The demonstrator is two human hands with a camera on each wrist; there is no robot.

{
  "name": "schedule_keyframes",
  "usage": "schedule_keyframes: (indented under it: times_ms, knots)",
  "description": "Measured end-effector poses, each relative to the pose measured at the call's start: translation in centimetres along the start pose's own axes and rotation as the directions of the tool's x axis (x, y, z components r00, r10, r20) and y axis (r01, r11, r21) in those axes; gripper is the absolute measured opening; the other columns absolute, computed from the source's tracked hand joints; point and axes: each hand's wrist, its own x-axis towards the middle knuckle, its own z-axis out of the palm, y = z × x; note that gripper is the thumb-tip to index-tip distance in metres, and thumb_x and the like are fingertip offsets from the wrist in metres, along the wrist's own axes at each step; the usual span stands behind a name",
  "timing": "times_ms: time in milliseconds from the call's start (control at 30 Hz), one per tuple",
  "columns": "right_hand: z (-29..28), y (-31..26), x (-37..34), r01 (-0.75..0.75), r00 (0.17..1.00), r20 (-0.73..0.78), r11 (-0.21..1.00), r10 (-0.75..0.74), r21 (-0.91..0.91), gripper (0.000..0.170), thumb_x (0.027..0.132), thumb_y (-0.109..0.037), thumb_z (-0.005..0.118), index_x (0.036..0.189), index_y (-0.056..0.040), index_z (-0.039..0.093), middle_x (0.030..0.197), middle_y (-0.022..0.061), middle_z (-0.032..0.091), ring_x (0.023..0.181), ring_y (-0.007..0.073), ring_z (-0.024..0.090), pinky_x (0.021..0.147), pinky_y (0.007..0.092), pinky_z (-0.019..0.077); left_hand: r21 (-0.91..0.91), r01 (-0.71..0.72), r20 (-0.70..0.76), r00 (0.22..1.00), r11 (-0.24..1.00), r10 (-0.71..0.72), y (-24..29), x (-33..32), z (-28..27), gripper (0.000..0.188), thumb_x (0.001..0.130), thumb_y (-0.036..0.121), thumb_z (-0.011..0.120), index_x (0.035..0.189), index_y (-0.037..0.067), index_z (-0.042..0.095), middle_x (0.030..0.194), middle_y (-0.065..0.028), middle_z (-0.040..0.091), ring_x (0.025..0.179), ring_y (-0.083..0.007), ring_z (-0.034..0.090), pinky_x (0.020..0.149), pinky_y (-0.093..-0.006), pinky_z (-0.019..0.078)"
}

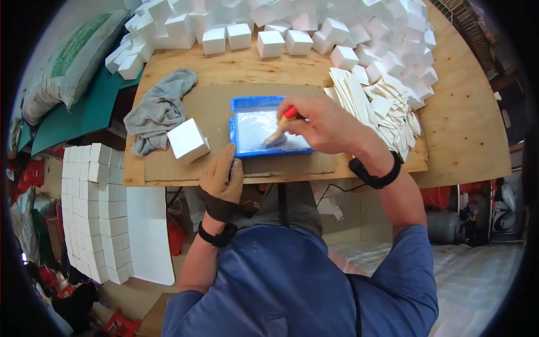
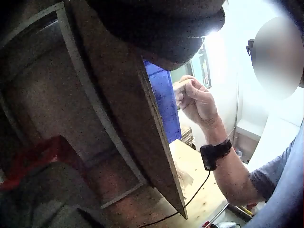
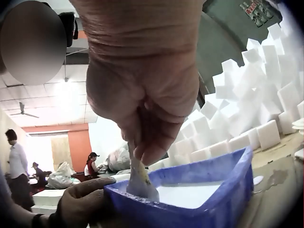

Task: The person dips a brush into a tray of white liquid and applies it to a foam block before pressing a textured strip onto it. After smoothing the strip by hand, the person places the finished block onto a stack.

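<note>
The bare right hand pinches a brush with a red handle end. Its bristles are down in white liquid inside a blue tray. At the tray's near left corner lies the left hand, in a tan and dark glove, fingers extended along the tray's side. A white block sits just left of the tray, close to the gloved fingertips. The left wrist view shows the tray's side and the right hand; the brush is mostly hidden there.
A grey cloth lies at the left of the board. Many white blocks are heaped along the back and right. White strips form a pile right of the tray. Stacked blocks stand lower left, beside the table.
</note>
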Motion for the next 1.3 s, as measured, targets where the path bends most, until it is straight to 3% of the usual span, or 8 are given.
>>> schedule_keyframes:
  times_ms: [300,467,567,700,1000,1133,1233,1300]
  knots:
    - [-4.9,-1.4,-4.0,-0.243,0.965,-0.088,0.967,0.249,0.072,0.014,0.103,0.001,0.072,0.116,-0.0031,0.071,0.086,0.0083,0.073,0.078,0.0161,0.069,0.073,0.0311,0.0548,0.009,-0.023,0.017,1.000,1.000,0.023,-0.2,-0.1,-0.2,0.038,0.099,0.004,0.078,0.137,0.001,0.077,0.124,-0.0214,0.081,0.108,-0.0404,0.079,0.095,-0.0444,0.0628]
    - [-3.2,-0.1,-5.3,-0.263,0.965,-0.026,0.964,0.262,-0.030,0.015,0.103,0.002,0.073,0.117,-0.0031,0.072,0.088,0.0094,0.074,0.078,0.0167,0.070,0.073,0.0307,0.0551,0.018,-0.028,0.030,0.999,0.999,0.028,-0.2,0.0,-0.4,0.040,0.098,0.004,0.078,0.138,0.001,0.076,0.124,-0.0214,0.081,0.107,-0.0407,0.079,0.094,-0.0453,0.0630]
    - [-0.2,0.8,-5.5,-0.136,0.967,-0.229,0.987,0.113,-0.089,0.016,0.103,0.002,0.074,0.118,-0.0031,0.072,0.089,0.0102,0.074,0.078,0.0180,0.070,0.073,0.0314,0.0557,0.009,-0.015,0.040,0.999,1.000,0.014,-0.1,0.1,-0.5,0.040,0.098,0.004,0.079,0.138,0.001,0.076,0.125,-0.0210,0.080,0.107,-0.0408,0.079,0.093,-0.0456,0.0631]
    - [0.7,0.7,-4.8,-0.109,0.945,-0.324,0.973,0.038,-0.203,0.017,0.103,0.001,0.074,0.120,-0.0029,0.072,0.089,0.0119,0.074,0.078,0.0224,0.072,0.073,0.0341,0.0563,0.001,-0.016,0.046,0.999,1.000,0.016,0.1,0.2,-0.6,0.039,0.097,0.001,0.078,0.136,0.001,0.076,0.124,-0.0207,0.081,0.107,-0.0391,0.080,0.094,-0.0440,0.0629]
    - [0.8,1.1,-2.8,-0.039,0.938,-0.329,0.909,-0.111,-0.415,0.018,0.104,0.001,0.072,0.122,-0.0021,0.071,0.090,0.0130,0.075,0.078,0.0277,0.074,0.072,0.0378,0.0567,-0.019,-0.019,0.042,0.999,1.000,0.020,0.1,0.3,-0.8,0.039,0.096,0.001,0.079,0.136,0.002,0.077,0.123,-0.0207,0.081,0.106,-0.0403,0.079,0.092,-0.0443,0.0631]
    - [2.1,0.3,-3.9,-0.151,0.934,-0.358,0.886,-0.018,-0.439,0.018,0.104,0.000,0.072,0.121,-0.0008,0.070,0.090,0.0144,0.074,0.079,0.0299,0.075,0.071,0.0374,0.0579,-0.020,-0.041,0.040,0.998,0.999,0.042,-0.1,0.5,-0.9,0.040,0.097,0.006,0.079,0.137,0.004,0.076,0.128,-0.0173,0.080,0.105,-0.0380,0.079,0.088,-0.0454,0.0640]
    - [2.7,-1.9,-4.7,-0.264,0.904,-0.393,0.942,0.167,-0.208,0.018,0.103,0.000,0.072,0.121,0.0000,0.070,0.090,0.0166,0.073,0.079,0.0346,0.075,0.071,0.0387,0.0589,-0.022,-0.052,0.032,0.998,0.998,0.053,-0.1,0.6,-0.9,0.040,0.097,0.007,0.079,0.137,0.004,0.076,0.128,-0.0167,0.080,0.105,-0.0377,0.079,0.087,-0.0453,0.0640]
    - [2.0,-2.7,-4.2,-0.244,0.911,-0.385,0.945,0.147,-0.216,0.018,0.103,0.000,0.072,0.121,-0.0002,0.070,0.089,0.0167,0.073,0.078,0.0343,0.075,0.071,0.0389,0.0587,-0.028,-0.060,0.036,0.998,0.998,0.061,-0.3,0.6,-1.0,0.040,0.097,0.007,0.079,0.137,0.004,0.076,0.128,-0.0163,0.080,0.104,-0.0375,0.079,0.086,-0.0452,0.0640]
